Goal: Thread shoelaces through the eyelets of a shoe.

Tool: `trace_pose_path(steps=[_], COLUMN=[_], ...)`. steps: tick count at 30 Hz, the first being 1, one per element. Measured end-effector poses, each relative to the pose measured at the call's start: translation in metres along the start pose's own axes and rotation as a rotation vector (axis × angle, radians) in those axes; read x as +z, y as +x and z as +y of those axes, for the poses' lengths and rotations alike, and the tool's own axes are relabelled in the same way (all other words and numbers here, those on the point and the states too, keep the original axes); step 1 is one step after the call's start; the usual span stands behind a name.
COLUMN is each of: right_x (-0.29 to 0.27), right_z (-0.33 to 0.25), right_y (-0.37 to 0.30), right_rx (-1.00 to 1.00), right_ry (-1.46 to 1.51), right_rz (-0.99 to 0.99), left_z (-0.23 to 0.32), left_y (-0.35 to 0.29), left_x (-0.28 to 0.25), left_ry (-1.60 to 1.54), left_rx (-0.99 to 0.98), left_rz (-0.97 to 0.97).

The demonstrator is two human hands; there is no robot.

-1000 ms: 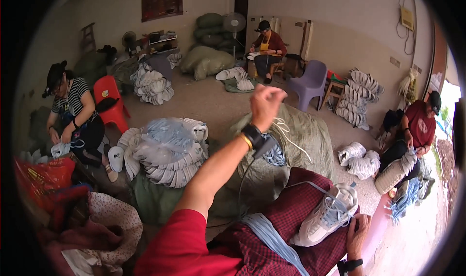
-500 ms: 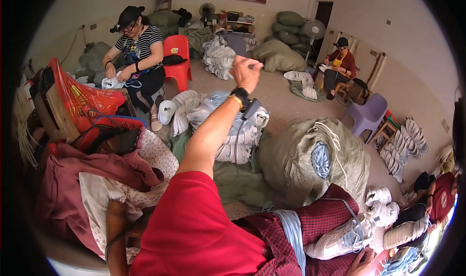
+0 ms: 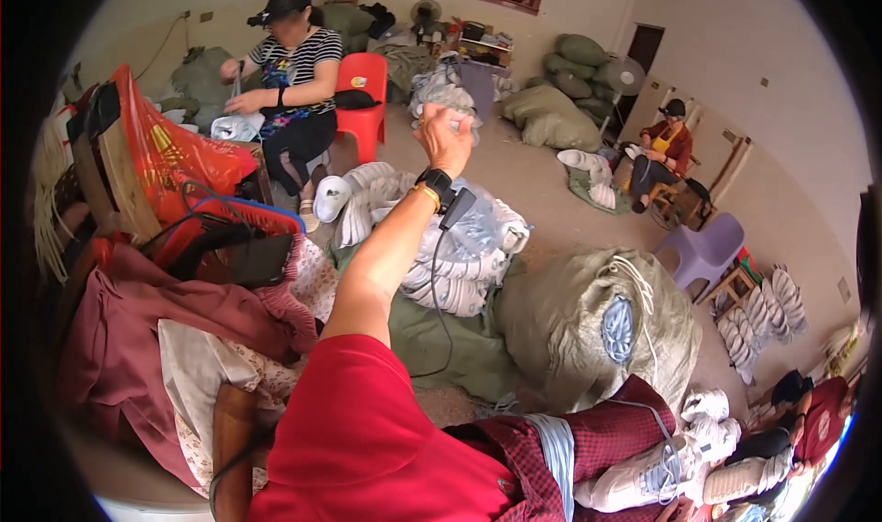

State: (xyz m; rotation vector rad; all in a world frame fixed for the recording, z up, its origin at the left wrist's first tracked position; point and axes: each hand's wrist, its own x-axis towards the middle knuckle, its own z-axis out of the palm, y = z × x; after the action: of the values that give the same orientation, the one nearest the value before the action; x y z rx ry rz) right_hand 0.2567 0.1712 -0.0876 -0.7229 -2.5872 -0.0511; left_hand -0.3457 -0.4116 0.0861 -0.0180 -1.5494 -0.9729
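My left hand (image 3: 446, 141) is raised in front of me at arm's length, its fingers curled closed. Whether something thin is pinched in them is too unclear to see. On my lap, over a red-and-black checked cloth (image 3: 606, 430), lies a white sneaker (image 3: 634, 476) with pale blue laces (image 3: 669, 471) looped loosely on it. My right hand (image 3: 678, 511) shows only as a sliver beside the sneaker at the lower edge, its fingers mostly hidden. A bundle of pale blue laces (image 3: 554, 453) hangs across the checked cloth.
Stacked white shoe uppers (image 3: 459, 283) lie ahead on green cloth. A big green sack (image 3: 570, 320) stands to their right. Clothes (image 3: 175, 329) and a red-blue basket (image 3: 266, 214) crowd my left. Co-workers sit by a red chair (image 3: 362, 99), near a purple chair (image 3: 703, 246), and at far right.
My left hand has shifted slightly left and down in the picture, staying raised. The view has turned, moving the room rightward. The striped-shirt co-worker's hand has lifted. My right hand shows less.
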Motion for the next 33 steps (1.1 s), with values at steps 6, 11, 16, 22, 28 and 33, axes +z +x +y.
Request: trace_pose_path(steps=[6,11,16,22,28,33], right_x=[0.010,-0.037,-0.053,-0.040,-0.043,-0.052], right_z=[0.013,-0.057,-0.087,-0.065,-0.080,-0.091], right_y=[-0.006,0.011,0.017,0.014,0.009,0.013], right_rx=[-0.014,0.052,0.018,0.047,0.095,0.093], right_ry=[-0.125,0.122,0.266,0.323,0.373,0.354], right_rz=[-0.006,0.111,0.227,0.259,0.284,0.243], left_z=[-0.018,-0.029,0.015,0.121,0.187,0.229], left_y=[0.001,-0.018,-0.048,-0.099,-0.133,-0.127], left_x=[-0.012,0.016,0.047,0.096,0.127,0.125], left_ry=[0.026,-0.027,-0.148,-0.322,-0.450,-0.467], left_rx=[-0.072,0.090,0.078,0.034,0.020,0.113], left_rz=[0.090,0.062,-0.024,-0.174,-0.341,-0.305])
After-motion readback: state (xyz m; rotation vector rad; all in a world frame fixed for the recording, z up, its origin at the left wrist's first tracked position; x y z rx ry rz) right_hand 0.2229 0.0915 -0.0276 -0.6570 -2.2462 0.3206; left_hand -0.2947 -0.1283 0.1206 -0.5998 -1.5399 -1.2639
